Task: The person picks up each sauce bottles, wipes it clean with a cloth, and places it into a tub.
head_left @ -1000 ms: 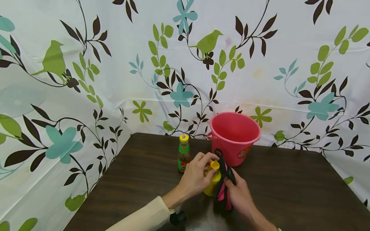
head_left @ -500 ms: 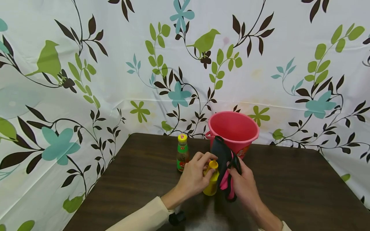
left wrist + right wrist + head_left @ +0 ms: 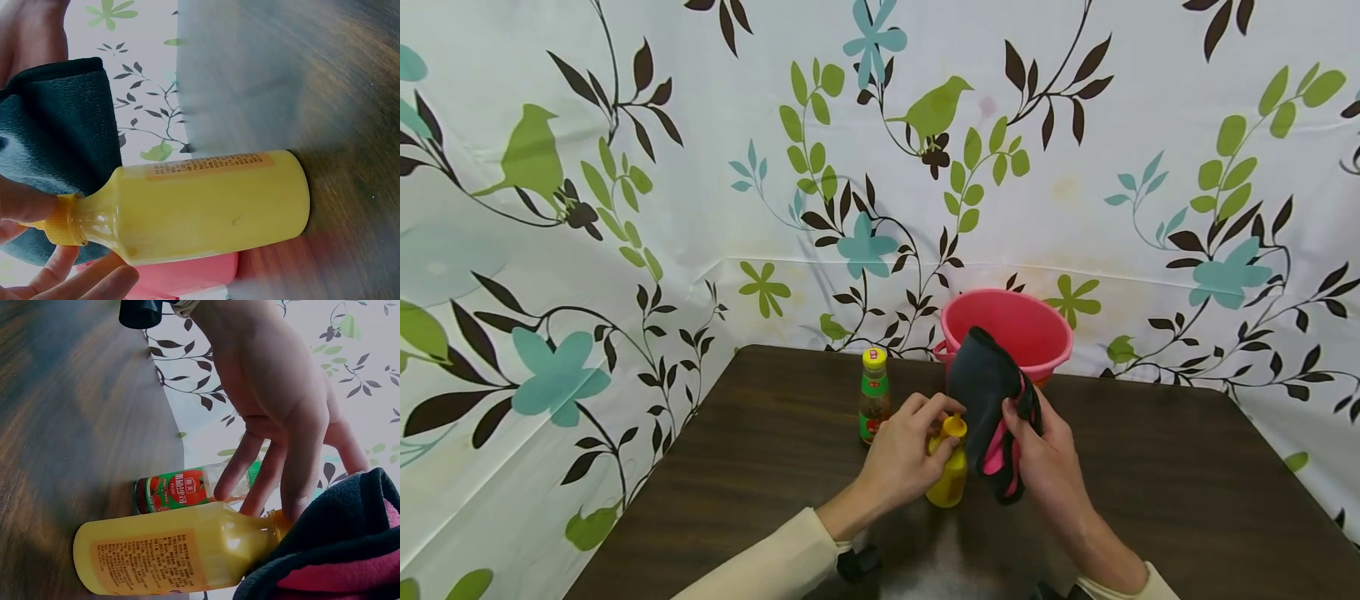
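Note:
A yellow squeeze bottle (image 3: 947, 485) stands upright on the table. My left hand (image 3: 904, 454) holds it around its cap and neck with thumb and fingers; the left wrist view shows the fingertips at the orange-yellow cap (image 3: 62, 220). To its right, my right hand (image 3: 1051, 467) grips a folded dark cloth (image 3: 988, 392) with pink inner layers and black edging. The cloth is raised beside the bottle's top, and in the right wrist view it covers part of the cap. Printed text shows on the bottle's side (image 3: 147, 556).
Behind the left hand stands a glass sauce bottle (image 3: 874, 392) with a yellow lid and green label. A pink bucket (image 3: 1011, 325) is at the table's back, partly hidden by the cloth. Dark wooden tabletop (image 3: 1165, 467) extends to both sides; a patterned curtain (image 3: 1075, 167) hangs behind.
My right hand has moved up and slightly right with the cloth, whose broad dark face has turned into sight in front of the bucket. The left hand stays on the yellow bottle's top.

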`<action>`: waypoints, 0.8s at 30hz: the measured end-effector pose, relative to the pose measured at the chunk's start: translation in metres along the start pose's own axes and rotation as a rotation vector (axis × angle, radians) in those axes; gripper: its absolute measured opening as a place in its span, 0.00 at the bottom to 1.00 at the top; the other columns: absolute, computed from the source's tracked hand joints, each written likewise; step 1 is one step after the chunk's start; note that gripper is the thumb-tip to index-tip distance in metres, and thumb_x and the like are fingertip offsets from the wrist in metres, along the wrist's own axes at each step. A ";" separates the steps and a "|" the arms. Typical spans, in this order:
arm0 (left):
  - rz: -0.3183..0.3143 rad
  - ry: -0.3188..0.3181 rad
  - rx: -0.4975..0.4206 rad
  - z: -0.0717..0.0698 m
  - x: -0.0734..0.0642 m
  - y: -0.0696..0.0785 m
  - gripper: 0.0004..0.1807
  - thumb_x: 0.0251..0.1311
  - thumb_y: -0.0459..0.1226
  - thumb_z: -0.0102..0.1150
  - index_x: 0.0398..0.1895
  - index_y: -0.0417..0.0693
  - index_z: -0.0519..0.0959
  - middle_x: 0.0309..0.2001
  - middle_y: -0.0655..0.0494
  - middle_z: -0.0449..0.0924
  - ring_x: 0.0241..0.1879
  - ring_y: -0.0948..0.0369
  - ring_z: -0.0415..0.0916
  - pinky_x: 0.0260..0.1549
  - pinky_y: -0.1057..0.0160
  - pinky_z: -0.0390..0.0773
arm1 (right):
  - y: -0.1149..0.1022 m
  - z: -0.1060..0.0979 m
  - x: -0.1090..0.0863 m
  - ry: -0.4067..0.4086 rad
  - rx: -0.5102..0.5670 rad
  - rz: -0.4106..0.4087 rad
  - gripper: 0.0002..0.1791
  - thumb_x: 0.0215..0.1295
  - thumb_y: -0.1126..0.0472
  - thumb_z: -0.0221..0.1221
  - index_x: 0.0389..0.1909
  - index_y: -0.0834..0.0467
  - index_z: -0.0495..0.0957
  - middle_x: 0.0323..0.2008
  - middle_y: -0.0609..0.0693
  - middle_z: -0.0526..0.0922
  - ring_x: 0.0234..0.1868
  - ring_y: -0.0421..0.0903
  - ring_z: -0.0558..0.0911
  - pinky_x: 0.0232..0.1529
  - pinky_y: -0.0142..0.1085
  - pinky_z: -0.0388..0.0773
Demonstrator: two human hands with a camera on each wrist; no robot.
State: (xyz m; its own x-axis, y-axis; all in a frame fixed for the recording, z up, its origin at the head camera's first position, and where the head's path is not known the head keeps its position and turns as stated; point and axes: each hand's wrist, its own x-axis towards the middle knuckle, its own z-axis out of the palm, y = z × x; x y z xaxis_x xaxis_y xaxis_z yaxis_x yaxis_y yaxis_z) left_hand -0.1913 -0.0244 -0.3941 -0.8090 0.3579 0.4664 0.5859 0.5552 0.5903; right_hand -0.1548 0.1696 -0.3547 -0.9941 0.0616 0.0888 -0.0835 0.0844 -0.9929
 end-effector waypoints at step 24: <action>0.008 -0.016 -0.131 0.000 0.000 0.002 0.19 0.69 0.33 0.64 0.60 0.54 0.76 0.55 0.54 0.89 0.49 0.59 0.87 0.50 0.57 0.89 | 0.013 -0.004 0.001 -0.091 -0.034 -0.012 0.28 0.86 0.56 0.46 0.79 0.30 0.63 0.81 0.45 0.64 0.77 0.53 0.71 0.72 0.40 0.76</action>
State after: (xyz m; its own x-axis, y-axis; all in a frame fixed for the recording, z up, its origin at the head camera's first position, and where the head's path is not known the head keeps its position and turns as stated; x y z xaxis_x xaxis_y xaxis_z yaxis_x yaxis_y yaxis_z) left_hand -0.1902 -0.0237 -0.3933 -0.8042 0.3747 0.4613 0.5928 0.4502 0.6678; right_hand -0.1569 0.1749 -0.3669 -0.9953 -0.0305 0.0920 -0.0950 0.1182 -0.9884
